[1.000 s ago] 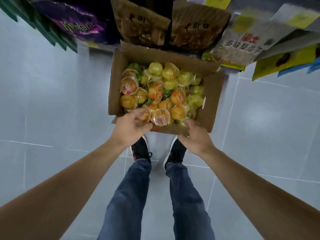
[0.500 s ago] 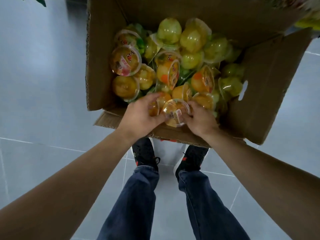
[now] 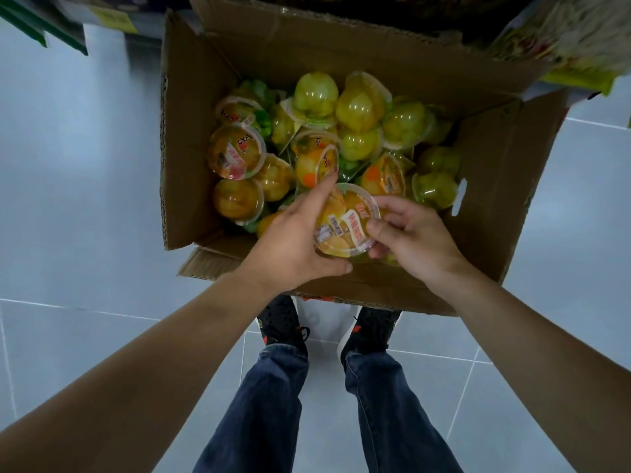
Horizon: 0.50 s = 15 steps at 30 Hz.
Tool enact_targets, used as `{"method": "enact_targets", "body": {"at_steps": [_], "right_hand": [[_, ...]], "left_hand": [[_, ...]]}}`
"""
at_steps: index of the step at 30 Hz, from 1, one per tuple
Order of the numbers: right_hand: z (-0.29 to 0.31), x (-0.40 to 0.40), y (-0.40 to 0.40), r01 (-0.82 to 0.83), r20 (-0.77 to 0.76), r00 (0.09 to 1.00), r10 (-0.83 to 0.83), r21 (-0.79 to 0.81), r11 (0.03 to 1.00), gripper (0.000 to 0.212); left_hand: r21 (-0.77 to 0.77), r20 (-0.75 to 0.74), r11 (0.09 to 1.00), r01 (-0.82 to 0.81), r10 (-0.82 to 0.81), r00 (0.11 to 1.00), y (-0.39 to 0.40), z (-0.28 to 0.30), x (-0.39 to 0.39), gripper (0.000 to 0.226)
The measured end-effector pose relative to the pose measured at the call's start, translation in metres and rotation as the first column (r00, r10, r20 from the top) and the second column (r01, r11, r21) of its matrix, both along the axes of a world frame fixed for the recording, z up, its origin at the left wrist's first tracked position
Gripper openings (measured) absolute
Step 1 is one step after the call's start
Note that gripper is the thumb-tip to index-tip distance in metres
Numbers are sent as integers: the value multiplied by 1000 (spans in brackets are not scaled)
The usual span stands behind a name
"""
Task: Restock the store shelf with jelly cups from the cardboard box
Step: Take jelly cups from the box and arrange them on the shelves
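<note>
An open cardboard box (image 3: 191, 155) stands on the floor in front of my feet, filled with several clear jelly cups of orange and green fruit. An orange jelly cup (image 3: 346, 221) with its printed lid up is held at the box's near edge. My left hand (image 3: 293, 240) grips its left side, index finger reaching over the rim. My right hand (image 3: 409, 235) pinches the cup's right side with thumb and fingers. More orange cups (image 3: 237, 151) lie at the left, green ones (image 3: 316, 93) at the back.
Grey floor tiles (image 3: 85, 216) surround the box. Shelf goods in bags (image 3: 573, 39) hang over the top right, and a green shelf edge (image 3: 41, 25) shows top left. My shoes (image 3: 283, 322) stand just under the box's near flap.
The camera has dropped closer to the box. Both hands moved from the box's near edge onto one orange cup and lifted it off the pile.
</note>
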State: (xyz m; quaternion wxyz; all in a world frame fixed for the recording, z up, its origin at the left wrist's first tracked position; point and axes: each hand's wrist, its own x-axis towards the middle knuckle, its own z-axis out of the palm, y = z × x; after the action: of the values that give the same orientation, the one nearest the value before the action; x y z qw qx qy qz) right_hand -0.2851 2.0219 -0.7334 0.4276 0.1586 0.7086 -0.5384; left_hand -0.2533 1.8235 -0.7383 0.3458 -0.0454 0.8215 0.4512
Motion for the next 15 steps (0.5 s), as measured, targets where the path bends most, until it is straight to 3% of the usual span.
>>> {"method": "enact_targets", "body": {"at_steps": [8,10,15], "right_hand": [[-12,-13,9,-11,-60,998,10,-20,1000,34],[-24,-17,18,-35,-119,992,45,88,996,39],[-74,-40,42,-138,-181,958,221,386,912,81]], "left_hand": [[-31,-95,996,-82,79,992,11,-13,-17,109],[-65,-103,988,-141,134,986,9,-22,-18,106],[-136,-57,954,-265,260,964,-3,-42,-24,108]]}}
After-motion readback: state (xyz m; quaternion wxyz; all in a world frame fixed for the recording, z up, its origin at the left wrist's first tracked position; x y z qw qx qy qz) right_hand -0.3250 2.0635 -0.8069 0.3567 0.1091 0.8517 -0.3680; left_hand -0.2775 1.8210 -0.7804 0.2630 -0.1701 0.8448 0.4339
